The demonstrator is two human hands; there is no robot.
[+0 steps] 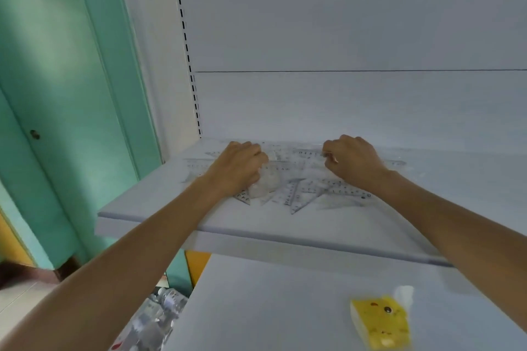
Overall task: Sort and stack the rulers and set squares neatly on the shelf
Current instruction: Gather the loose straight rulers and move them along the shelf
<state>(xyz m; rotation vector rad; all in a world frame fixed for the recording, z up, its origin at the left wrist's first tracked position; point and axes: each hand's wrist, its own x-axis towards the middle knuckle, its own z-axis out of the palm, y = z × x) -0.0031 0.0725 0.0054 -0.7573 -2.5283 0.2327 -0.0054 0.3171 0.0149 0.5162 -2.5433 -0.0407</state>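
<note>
Both our hands are down on the shelf (159, 215) among the clear rulers and set squares (302, 191).
Our left hand (238, 169) grips a crumpled clear wrapper (265, 184); our right hand (353, 164) pinches a ruler's edge.

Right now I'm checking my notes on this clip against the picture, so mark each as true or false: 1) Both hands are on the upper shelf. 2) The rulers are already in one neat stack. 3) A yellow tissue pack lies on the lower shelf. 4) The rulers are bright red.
1) True: the left hand and right hand both rest among the pile on the upper shelf.
2) False: the clear rulers and set squares lie scattered, overlapping at angles.
3) True: the yellow tissue pack lies on the lower shelf.
4) False: they are transparent with dark markings.
</note>
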